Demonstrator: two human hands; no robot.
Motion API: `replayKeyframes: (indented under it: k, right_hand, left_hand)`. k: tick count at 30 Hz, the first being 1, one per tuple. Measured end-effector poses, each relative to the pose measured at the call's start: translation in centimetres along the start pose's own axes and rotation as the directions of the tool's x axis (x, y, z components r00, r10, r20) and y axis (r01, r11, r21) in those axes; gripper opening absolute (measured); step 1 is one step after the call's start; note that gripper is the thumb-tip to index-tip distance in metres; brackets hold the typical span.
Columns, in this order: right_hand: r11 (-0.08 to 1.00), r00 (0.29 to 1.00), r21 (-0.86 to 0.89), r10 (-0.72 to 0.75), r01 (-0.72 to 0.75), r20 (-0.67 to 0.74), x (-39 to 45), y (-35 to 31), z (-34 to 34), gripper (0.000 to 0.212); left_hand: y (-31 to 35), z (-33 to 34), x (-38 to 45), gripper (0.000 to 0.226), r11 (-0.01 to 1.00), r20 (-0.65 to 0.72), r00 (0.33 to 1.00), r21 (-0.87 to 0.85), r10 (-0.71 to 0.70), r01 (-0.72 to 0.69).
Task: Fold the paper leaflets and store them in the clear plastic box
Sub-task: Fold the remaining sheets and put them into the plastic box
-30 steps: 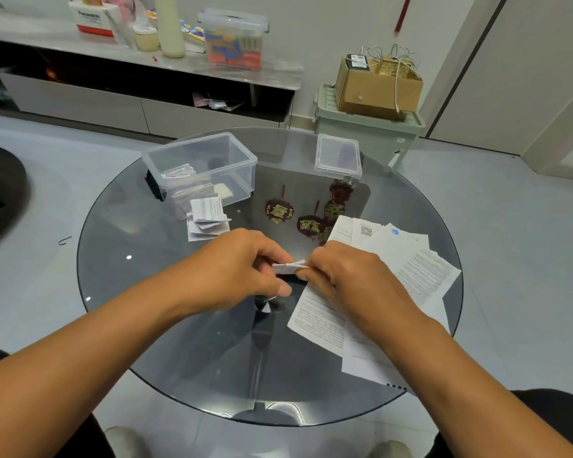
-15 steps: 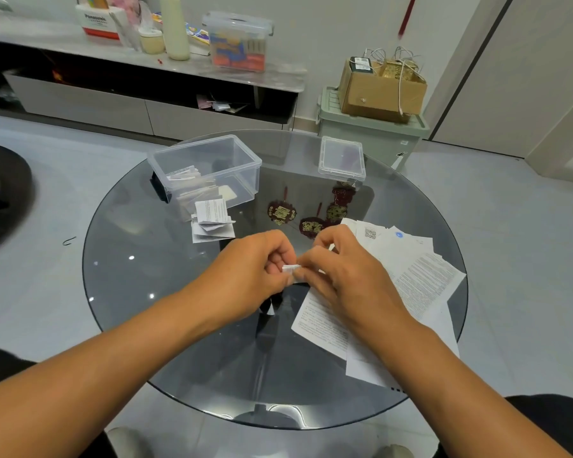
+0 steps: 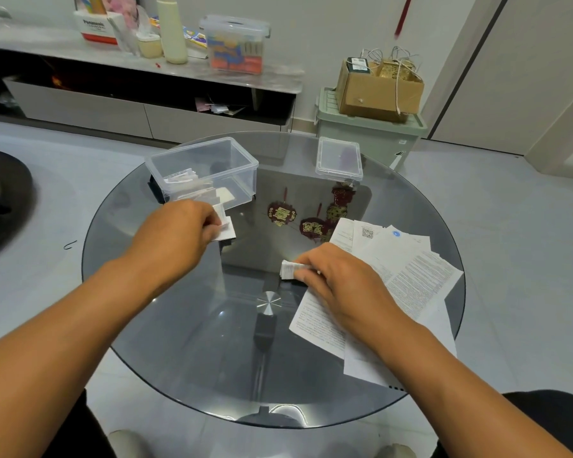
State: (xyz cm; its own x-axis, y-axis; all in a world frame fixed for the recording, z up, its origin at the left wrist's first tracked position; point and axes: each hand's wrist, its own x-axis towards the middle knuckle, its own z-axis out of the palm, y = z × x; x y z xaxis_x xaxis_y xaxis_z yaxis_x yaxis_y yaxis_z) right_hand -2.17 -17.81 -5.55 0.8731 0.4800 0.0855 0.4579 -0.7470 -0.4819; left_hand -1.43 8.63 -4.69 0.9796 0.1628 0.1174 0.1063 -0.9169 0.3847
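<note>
Hands split: left hand now gripping folded stack beside box; right hand pinches folded leaflet.

"Panasonic" is printed on the white-and-red carton at eleven o'clock on the shelf; leaflet print cannot be read.

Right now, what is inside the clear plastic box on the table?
The clear plastic box holds several folded leaflets bunched at its left side; the right side looks bare. The left hand covers its lower front, so the exact number is unclear.
</note>
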Motion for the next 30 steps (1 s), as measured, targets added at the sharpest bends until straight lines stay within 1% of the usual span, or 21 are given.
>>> replayKeyframes:
  k: [3,4,6,8,10,11,12,13,16,22,24,26,27,28,30]
  right_hand:
    - [0.992,0.999,0.122,0.024,-0.018,-0.048,-0.1,0.3,0.3,0.014]
    - [0.984,0.997,0.178,0.034,-0.022,-0.068,-0.1,0.3,0.4,0.013]
    - [0.952,0.995,0.303,0.065,-0.04,-0.074,-0.1,0.3,0.2,0.012]
    - [0.882,0.995,0.465,0.098,-0.075,-0.027,-0.2,0.1,0.1,0.012]
    - [0.763,0.992,0.636,0.124,-0.113,0.028,-0.2,-0.2,0.2,0.014]
    - [0.714,0.991,0.69,0.13,-0.119,0.036,-0.1,-0.3,0.3,0.013]
    - [0.69,0.991,0.715,0.13,-0.11,0.027,-0.1,-0.3,0.3,0.013]
    - [0.692,0.992,0.716,0.125,-0.091,0.005,-0.1,-0.2,0.4,0.012]
    - [0.719,0.995,0.693,0.096,-0.047,-0.031,-0.1,0.0,0.3,0.01]
    - [0.648,0.998,0.76,0.066,-0.035,-0.01,-0.3,0.1,0.2,0.012]
    - [0.607,0.997,0.793,0.077,-0.061,0.018,-0.2,0.1,0.1,0.013]
    - [0.564,0.991,0.819,0.125,-0.105,0.041,0.0,0.0,-0.1,0.014]
    - [0.566,0.987,0.815,0.156,-0.124,0.042,0.1,0.0,0.0,0.013]
    - [0.603,0.982,0.786,0.185,-0.136,0.028,0.2,0.1,0.0,0.012]
    - [0.725,0.977,0.674,0.214,-0.145,-0.02,0.4,0.5,0.1,0.008]
  left_hand:
    - [1.3,-0.7,-0.5,0.012,0.99,0.019,1.0,-0.137,0.019,-0.016]
    - [1.7,-0.8,-0.8,0.012,0.98,0.035,0.999,-0.2,0.028,-0.02]
    - [2.7,-0.9,-1.4,0.012,0.932,0.094,0.995,-0.362,0.02,0.015]
    - [3.4,-0.8,-1.7,0.01,0.841,0.174,0.985,-0.535,0.01,0.086]
    - [3.8,-0.4,-2.1,0.008,0.712,0.273,0.961,-0.681,0.03,0.171]
    - [4.0,-0.1,-2.2,0.007,0.656,0.317,0.947,-0.726,0.053,0.206]
    - [4.2,0.1,-2.3,0.007,0.62,0.35,0.933,-0.75,0.08,0.228]
    - [4.3,0.3,-2.5,0.007,0.604,0.369,0.923,-0.762,0.111,0.232]
    - [4.8,0.8,-2.7,0.006,0.615,0.37,0.915,-0.762,0.161,0.2]
    - [4.8,0.8,-2.9,0.006,0.68,0.334,0.909,-0.729,0.248,0.083]
    - [4.7,1.1,-2.9,0.006,0.707,0.286,0.927,-0.707,0.242,0.034]
    - [4.5,1.6,-2.7,0.007,0.743,0.204,0.957,-0.669,0.204,-0.016]
    - [4.3,1.8,-2.5,0.008,0.763,0.162,0.969,-0.646,0.188,-0.04]
    - [4.2,1.8,-2.4,0.01,0.777,0.128,0.976,-0.627,0.178,-0.06]
    - [3.9,1.6,-2.1,0.01,0.786,0.081,0.981,-0.612,0.175,-0.09]
